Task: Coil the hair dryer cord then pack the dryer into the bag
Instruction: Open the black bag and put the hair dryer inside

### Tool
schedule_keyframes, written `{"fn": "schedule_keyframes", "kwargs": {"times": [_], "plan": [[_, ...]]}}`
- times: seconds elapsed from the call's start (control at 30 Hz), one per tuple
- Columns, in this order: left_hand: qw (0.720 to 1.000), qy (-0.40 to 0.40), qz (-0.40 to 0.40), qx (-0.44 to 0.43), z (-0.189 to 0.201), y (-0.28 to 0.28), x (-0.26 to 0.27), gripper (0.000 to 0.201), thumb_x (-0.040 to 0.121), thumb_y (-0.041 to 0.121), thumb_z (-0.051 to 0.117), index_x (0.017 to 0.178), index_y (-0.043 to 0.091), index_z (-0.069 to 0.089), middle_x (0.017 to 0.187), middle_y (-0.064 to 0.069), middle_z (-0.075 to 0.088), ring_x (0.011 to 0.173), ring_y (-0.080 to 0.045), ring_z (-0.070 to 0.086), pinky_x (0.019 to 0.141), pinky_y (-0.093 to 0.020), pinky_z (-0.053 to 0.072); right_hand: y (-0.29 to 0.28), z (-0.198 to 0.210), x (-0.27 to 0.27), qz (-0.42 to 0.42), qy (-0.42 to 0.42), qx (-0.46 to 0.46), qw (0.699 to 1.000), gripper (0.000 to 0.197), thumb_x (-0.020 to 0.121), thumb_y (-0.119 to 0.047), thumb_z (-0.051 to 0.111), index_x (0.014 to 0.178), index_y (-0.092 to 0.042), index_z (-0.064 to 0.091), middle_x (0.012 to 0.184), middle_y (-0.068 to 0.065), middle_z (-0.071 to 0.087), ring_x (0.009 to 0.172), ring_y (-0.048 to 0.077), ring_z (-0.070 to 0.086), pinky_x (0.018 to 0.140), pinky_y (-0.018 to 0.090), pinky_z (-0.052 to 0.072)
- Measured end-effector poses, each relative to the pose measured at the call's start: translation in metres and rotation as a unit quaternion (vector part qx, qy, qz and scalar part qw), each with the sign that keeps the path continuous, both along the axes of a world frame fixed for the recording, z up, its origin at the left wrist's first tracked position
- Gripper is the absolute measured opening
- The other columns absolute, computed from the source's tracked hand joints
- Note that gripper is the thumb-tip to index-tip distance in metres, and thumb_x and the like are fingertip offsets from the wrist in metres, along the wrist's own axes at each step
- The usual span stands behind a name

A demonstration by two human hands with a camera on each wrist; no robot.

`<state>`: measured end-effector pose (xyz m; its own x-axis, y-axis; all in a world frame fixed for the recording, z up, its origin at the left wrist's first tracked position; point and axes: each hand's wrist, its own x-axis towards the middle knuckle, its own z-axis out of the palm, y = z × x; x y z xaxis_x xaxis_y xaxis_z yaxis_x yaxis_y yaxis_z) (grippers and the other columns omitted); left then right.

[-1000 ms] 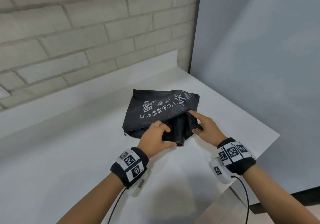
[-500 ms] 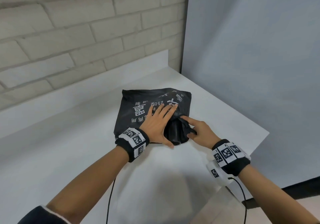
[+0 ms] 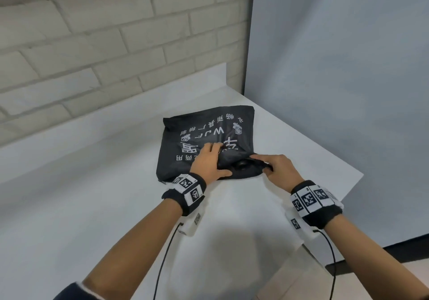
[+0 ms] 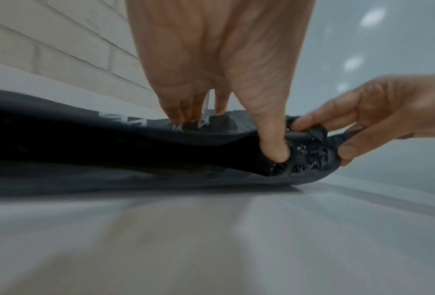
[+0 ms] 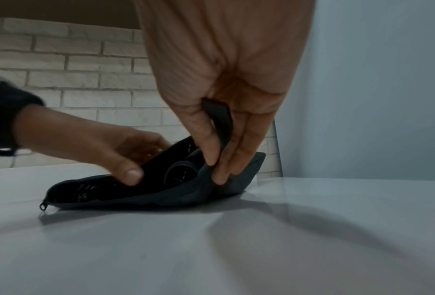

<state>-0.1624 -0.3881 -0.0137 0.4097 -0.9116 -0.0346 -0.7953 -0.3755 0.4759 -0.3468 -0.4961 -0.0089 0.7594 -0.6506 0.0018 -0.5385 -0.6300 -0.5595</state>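
Observation:
A black bag (image 3: 206, 137) with white print lies flat on the white counter (image 3: 92, 207), its mouth facing me. My left hand (image 3: 210, 160) has its fingers on top of the bag and its thumb (image 4: 274, 147) at the mouth, holding the upper lip. My right hand (image 3: 276, 167) pinches the right end of the bag's mouth (image 5: 216, 159), with a black strap between its fingers. Only the black hair dryer's round end (image 5: 179, 173) shows inside the opening, also seen as the dryer (image 3: 242, 164) from above. The cord is hidden.
A white brick wall (image 3: 92, 44) runs behind the counter and a grey panel (image 3: 336, 90) closes it off on the right. The counter's right edge (image 3: 352, 183) is close to my right wrist. The bag's zipper pull (image 5: 42, 206) hangs at its left end.
The dryer has gone deeper into the bag; only its end shows now. My left hand left the dryer's end, lay across the bag, and now holds the upper lip. My right hand keeps its pinch.

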Motion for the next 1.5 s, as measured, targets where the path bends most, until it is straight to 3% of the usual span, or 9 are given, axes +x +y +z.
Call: {"fn": "schedule_keyframes", "kwargs": {"times": [0.13, 0.37, 0.5, 0.6, 0.77, 0.93, 1.07, 1.33, 1.5], "plan": [[0.995, -0.06, 0.084, -0.012, 0.004, 0.043, 0.034, 0.071, 0.073, 0.041, 0.071, 0.132, 0.019, 0.04, 0.135, -0.01, 0.037, 0.128, -0.027, 0.035, 0.109, -0.045, 0.031, -0.008, 0.01, -0.001, -0.018, 0.051, -0.03, 0.998, 0.038, 0.085, -0.001, 0.053, 0.115, -0.02, 0.066, 0.117, 0.005, 0.068, 0.103, 0.027, 0.064, 0.087, 0.024, 0.04], [0.946, 0.211, 0.244, -0.044, -0.002, 0.108, 0.095, 0.019, 0.089, 0.018, 0.058, 0.106, 0.011, 0.062, 0.113, -0.014, 0.058, 0.102, -0.027, 0.055, 0.085, -0.029, 0.043, 0.023, 0.02, 0.01, 0.019, 0.027, -0.07, 0.997, 0.007, 0.08, -0.018, 0.061, 0.078, -0.025, 0.061, 0.121, -0.003, 0.066, 0.076, 0.012, 0.061, 0.068, 0.021, 0.035], [0.909, 0.326, 0.251, -0.059, -0.001, 0.119, 0.09, 0.025, 0.092, 0.01, 0.052, 0.115, 0.004, 0.06, 0.1, -0.009, 0.057, 0.085, -0.02, 0.053, 0.069, -0.024, 0.043, 0.033, 0.011, 0.015, 0.036, 0.021, -0.066, 0.997, 0.02, 0.08, -0.026, 0.058, 0.097, -0.02, 0.048, 0.097, 0.006, 0.07, 0.07, 0.024, 0.058, 0.066, 0.029, 0.042], [0.874, 0.38, 0.285, -0.102, -0.002, 0.12, 0.086, 0.018, 0.089, 0.011, 0.058, 0.101, 0.0, 0.065, 0.094, -0.011, 0.062, 0.084, -0.021, 0.059, 0.083, -0.029, 0.049, 0.03, 0.009, 0.017, 0.038, 0.093, -0.118, 0.988, 0.047, 0.083, -0.043, 0.045, 0.125, -0.021, 0.045, 0.114, 0.005, 0.066, 0.103, 0.026, 0.058, 0.095, 0.036, 0.037], [0.838, 0.412, 0.334, -0.125, -0.008, 0.123, 0.071, 0.01, 0.079, 0.003, 0.068, 0.071, 0.007, 0.064, 0.074, -0.01, 0.064, 0.052, -0.011, 0.062, 0.052, -0.014, 0.055, 0.029, 0.014, 0.018, 0.017, 0.263, -0.147, 0.953, 0.056, 0.091, -0.041, 0.043, 0.142, -0.023, 0.029, 0.144, 0.01, 0.038, 0.139, 0.028, 0.024, 0.114, 0.051, 0.01], [0.752, 0.525, 0.366, -0.155, -0.008, 0.13, 0.048, 0.01, 0.081, -0.005, 0.063, 0.085, 0.002, 0.056, 0.073, -0.013, 0.058, 0.052, -0.019, 0.057, 0.046, -0.018, 0.054, 0.072, 0.022, 0.042, 0.03, 0.029, -0.051, 0.998, 0.031, 0.086, -0.032, 0.059, 0.11, -0.014, 0.065, 0.112, 0.008, 0.066, 0.106, 0.023, 0.057, 0.091, 0.033, 0.043], [0.673, 0.616, 0.389, -0.129, -0.003, 0.135, 0.032, 0.006, 0.083, -0.004, 0.06, 0.079, -0.001, 0.056, 0.069, -0.011, 0.056, 0.052, -0.015, 0.055, 0.043, -0.02, 0.053, 0.127, 0.016, 0.072, 0.088, -0.005, 0.081, 0.993, 0.021, 0.081, -0.032, 0.065, 0.088, -0.013, 0.073, 0.09, 0.001, 0.074, 0.084, 0.013, 0.067, 0.076, 0.022, 0.049], [0.612, 0.678, 0.38, -0.145, 0.002, 0.139, 0.015, 0.015, 0.089, 0.004, 0.054, 0.075, 0.0, 0.053, 0.051, -0.007, 0.06, 0.038, -0.01, 0.059, 0.043, -0.019, 0.054, 0.164, -0.001, 0.095, -0.016, -0.081, 0.164, 0.983, 0.023, 0.071, -0.019, 0.075, 0.087, -0.006, 0.065, 0.085, 0.009, 0.072, 0.078, 0.018, 0.066, 0.078, 0.032, 0.053], [0.64, 0.656, 0.372, -0.144, 0.005, 0.136, 0.01, 0.014, 0.089, 0.006, 0.056, 0.075, 0.003, 0.055, 0.039, -0.002, 0.059, 0.035, -0.007, 0.057, 0.042, -0.017, 0.052, 0.166, 0.001, 0.096, -0.053, -0.107, 0.209, 0.97, 0.023, 0.068, -0.009, 0.077, 0.084, -0.007, 0.06, 0.069, 0.001, 0.062, 0.072, 0.017, 0.06, 0.078, 0.033, 0.051]]}}
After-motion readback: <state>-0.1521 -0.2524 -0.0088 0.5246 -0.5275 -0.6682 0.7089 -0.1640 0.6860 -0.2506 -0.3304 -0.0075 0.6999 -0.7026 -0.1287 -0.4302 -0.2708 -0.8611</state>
